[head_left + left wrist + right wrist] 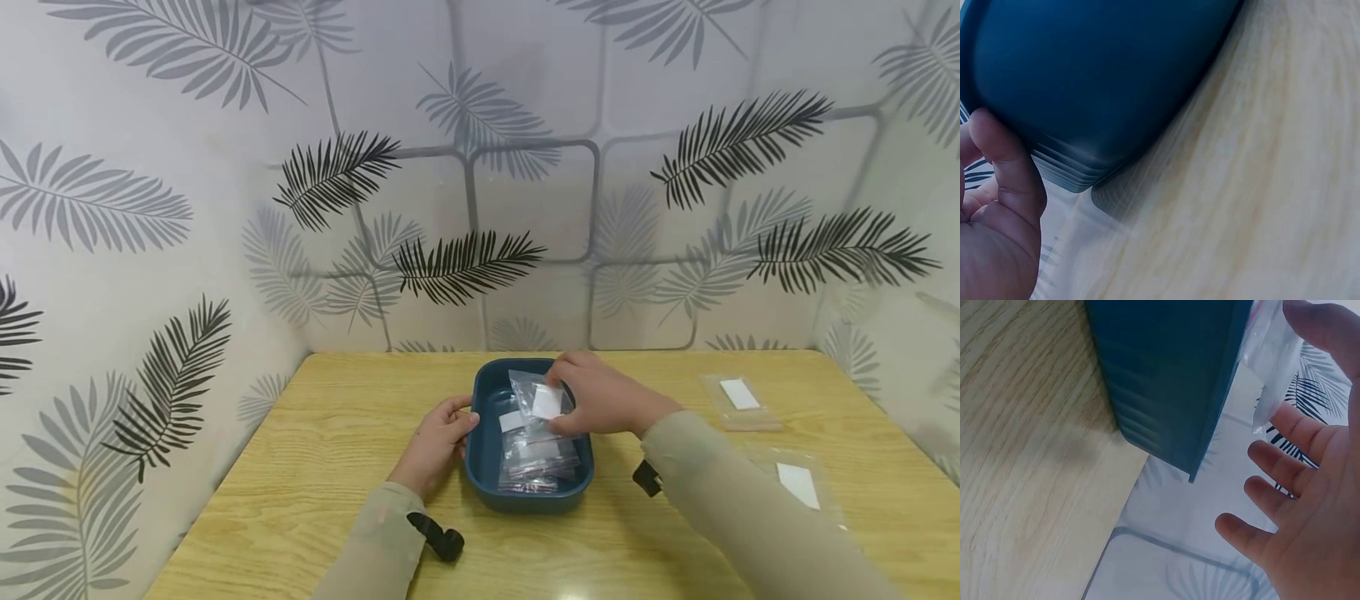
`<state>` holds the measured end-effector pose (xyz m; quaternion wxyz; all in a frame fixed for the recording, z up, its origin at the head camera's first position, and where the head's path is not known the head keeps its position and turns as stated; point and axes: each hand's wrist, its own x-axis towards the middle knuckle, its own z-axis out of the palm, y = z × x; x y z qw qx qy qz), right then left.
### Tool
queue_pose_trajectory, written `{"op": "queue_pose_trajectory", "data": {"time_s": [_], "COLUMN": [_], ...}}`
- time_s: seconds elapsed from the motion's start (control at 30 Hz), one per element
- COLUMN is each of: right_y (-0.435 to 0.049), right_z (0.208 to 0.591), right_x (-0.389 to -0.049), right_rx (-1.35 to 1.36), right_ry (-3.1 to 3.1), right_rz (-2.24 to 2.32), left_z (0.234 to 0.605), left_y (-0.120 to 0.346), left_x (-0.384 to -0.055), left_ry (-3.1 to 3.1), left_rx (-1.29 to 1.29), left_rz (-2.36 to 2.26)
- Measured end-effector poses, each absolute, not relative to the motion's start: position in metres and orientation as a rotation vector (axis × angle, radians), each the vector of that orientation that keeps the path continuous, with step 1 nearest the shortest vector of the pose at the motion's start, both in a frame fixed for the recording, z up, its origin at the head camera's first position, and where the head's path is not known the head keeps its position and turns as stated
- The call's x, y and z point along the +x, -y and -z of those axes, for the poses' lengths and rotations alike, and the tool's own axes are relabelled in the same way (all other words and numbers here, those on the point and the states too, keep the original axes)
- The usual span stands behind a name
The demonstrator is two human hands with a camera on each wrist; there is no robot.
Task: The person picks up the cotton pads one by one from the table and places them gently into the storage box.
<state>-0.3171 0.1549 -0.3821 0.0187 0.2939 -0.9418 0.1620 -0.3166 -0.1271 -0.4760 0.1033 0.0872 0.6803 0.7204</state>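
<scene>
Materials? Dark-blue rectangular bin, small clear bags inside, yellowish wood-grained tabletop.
Dark-blue rectangular bin: likely moulded plastic, satin; smooth walls, shallow outer ribs.
Small clear bags: probably thin plastic film, glossy; see-through, bright creases.
Yellowish wood-grained tabletop: wood or printed laminate, slight sheen; grain shows, can't tell which.

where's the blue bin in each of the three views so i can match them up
Head: the bin is just below and right of centre, between the left hand and right hand.
Left wrist: the bin fills the upper left, cut off by the top edge.
Right wrist: the bin is upper middle, cut off by the top edge.
Shared landmark: the wood-grain table.
</scene>
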Motion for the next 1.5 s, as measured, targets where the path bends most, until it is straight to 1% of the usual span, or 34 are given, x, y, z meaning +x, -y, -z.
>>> {"op": "queue_pose_trajectory", "data": {"time_s": [0.33,0.83,1.27,1.5], "right_y": [-0.156,-0.181,-0.236,-0.284], "right_z": [0.389,0.403,0.411,0.414], "right_x": [-0.319,-0.319,-0.307,-0.308], "right_rx": [0.894,0.847,0.809,0.678], "right_ry": [2.953,2.964,2.902,2.965], "right_rz": [-0.463,-0.556,-0.587,-0.569], "left_z": [0.478,0.479,0.479,0.479], "left_y": [0.127,0.128,0.128,0.128], "left_x": [-0.318,-0.318,-0.319,-0.319], "left_ry": [-1.97,-1.99,-1.999,-2.002], "left_rx": [0.28,0.283,0.3,0.298], "left_rz": [-2.15,-2.148,-2.151,-2.146]}}
